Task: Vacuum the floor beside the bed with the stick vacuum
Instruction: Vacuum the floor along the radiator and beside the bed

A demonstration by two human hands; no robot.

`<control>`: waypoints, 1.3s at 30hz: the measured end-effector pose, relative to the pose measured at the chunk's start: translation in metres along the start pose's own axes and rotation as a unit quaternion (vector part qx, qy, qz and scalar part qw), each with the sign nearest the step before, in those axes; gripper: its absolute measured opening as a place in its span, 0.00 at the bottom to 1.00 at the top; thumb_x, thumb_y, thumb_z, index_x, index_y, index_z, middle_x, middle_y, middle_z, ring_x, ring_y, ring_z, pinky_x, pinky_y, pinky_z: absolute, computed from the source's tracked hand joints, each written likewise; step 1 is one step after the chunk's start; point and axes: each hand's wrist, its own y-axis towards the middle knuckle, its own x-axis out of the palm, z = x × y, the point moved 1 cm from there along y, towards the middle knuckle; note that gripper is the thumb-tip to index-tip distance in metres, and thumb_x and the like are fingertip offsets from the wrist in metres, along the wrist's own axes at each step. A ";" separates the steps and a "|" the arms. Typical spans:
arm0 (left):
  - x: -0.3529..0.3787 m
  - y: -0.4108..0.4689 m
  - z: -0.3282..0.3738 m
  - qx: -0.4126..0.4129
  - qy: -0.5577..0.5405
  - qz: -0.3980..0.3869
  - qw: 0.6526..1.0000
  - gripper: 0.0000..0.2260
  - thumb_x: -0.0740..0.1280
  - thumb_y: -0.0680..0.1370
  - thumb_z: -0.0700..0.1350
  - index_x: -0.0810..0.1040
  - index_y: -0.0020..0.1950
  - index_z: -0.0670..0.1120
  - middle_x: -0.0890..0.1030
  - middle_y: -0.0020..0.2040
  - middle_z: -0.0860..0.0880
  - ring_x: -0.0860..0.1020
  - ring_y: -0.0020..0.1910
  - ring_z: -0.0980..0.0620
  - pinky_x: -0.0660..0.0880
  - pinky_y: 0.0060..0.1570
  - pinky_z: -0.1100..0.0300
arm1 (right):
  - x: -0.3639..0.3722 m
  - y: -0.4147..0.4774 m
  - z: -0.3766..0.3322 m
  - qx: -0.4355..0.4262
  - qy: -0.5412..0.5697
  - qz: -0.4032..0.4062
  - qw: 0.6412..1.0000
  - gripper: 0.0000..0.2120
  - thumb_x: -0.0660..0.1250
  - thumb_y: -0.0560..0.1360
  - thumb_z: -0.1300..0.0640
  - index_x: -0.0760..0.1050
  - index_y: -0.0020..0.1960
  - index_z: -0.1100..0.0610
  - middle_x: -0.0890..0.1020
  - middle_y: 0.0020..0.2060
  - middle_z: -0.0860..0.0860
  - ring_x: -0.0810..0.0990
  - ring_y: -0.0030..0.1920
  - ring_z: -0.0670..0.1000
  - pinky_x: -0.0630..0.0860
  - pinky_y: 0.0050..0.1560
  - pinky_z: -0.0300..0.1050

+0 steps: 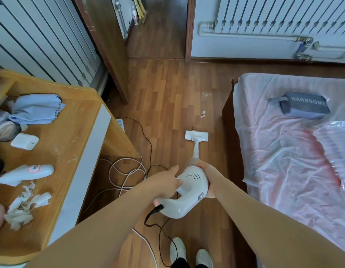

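Note:
A white stick vacuum [189, 190] stands between my arms, its tube running down to the flat floor head [196, 135] on the wooden floor [167, 97]. My left hand [167, 181] grips the left side of the motor body, fingers curled against it. Around the right side and top of the body wraps my right hand [207, 176]. A red light glows at the handle's rear, where a black cord [160, 225] plugs in. Small paper scraps [203, 114] lie ahead of the floor head. The bed [284, 151], covered in clear plastic, is on the right.
A wooden desk [71, 151] on the left holds a blue cloth, a white nozzle, torn paper. Cables [127, 171] loop on the floor by the desk. A grey pouch [303, 105] lies on the bed. An open door [102, 45] and a radiator [274, 14] are ahead. My white shoes [189, 252] are below.

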 end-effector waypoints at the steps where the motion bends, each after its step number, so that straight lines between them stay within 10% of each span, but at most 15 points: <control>1: 0.003 0.001 0.000 0.004 0.001 -0.002 1.000 0.26 0.51 0.84 0.49 0.44 0.80 0.50 0.76 0.64 0.41 0.75 0.46 0.48 0.71 0.49 0.56 | -0.001 0.000 0.002 0.004 -0.003 0.004 1.000 0.20 0.71 0.76 0.49 0.80 0.64 0.58 0.85 0.47 0.61 0.84 0.43 0.62 0.82 0.46 0.57; 15: 0.014 0.000 -0.007 0.024 0.004 -0.010 1.000 0.21 0.51 0.84 0.48 0.55 0.78 0.52 0.75 0.65 0.44 0.75 0.54 0.47 0.69 0.48 0.57 | -0.002 -0.005 0.006 0.058 -0.052 0.021 0.997 0.19 0.73 0.76 0.47 0.79 0.55 0.63 0.85 0.31 0.59 0.83 0.36 0.60 0.81 0.39 0.55; 39: -0.033 0.020 0.015 0.031 0.013 0.031 0.999 0.23 0.51 0.85 0.45 0.51 0.79 0.48 0.70 0.71 0.43 0.73 0.64 0.43 0.70 0.59 0.55 | 0.005 0.022 -0.066 0.005 -0.100 0.039 0.994 0.24 0.74 0.74 0.46 0.78 0.65 0.58 0.87 0.53 0.61 0.86 0.45 0.63 0.84 0.53 0.62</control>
